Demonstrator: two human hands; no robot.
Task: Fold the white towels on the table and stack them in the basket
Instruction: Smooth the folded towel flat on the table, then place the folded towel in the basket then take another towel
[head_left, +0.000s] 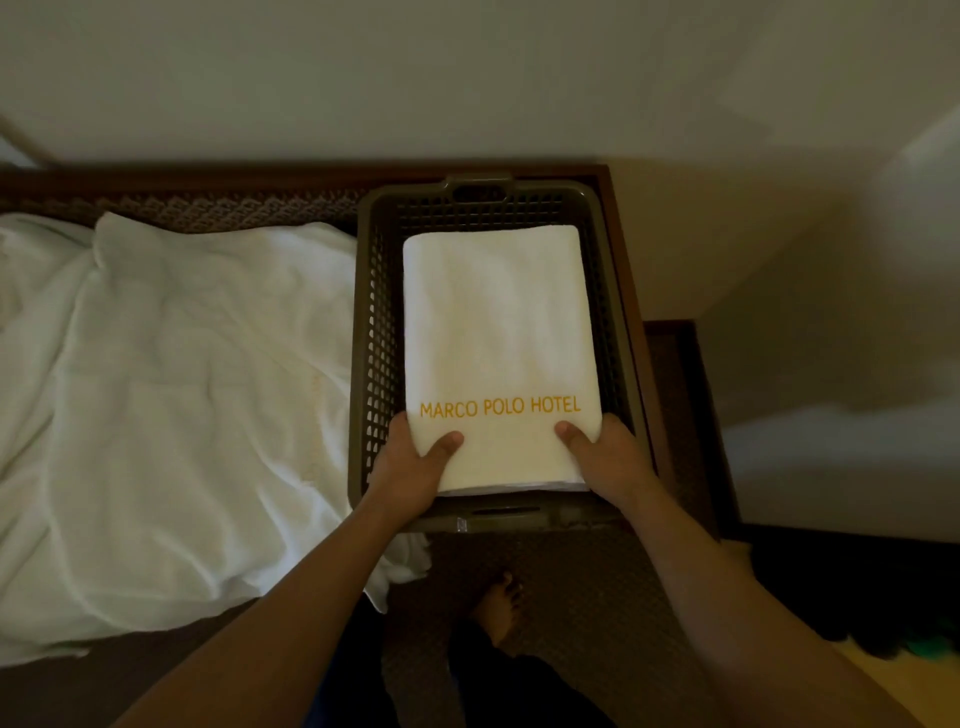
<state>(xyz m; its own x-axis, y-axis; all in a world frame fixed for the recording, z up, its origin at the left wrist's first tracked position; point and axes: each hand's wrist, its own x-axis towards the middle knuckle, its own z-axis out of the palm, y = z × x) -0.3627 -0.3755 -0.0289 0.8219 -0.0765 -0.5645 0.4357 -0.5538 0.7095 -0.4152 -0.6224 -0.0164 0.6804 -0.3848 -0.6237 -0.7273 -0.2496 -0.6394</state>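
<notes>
Both hands holding folded towel (498, 338) inside basket (376, 332).

Left hand (410, 465) grips towel's near left corner, thumb on top, fingers underneath; right hand (605, 457) grips near right corner the same way. Towel is white, folded to a rectangle, orange "MARCO POLO HOTEL" lettering near the hands, lying lengthwise within brown slotted basket walls; can't tell if it rests on the bottom. Basket sits at right end of dark wood table (623, 249). Unfolded white towels (171, 395) heaped on table just left of basket. Bare foot (498, 608) on floor below.
</notes>
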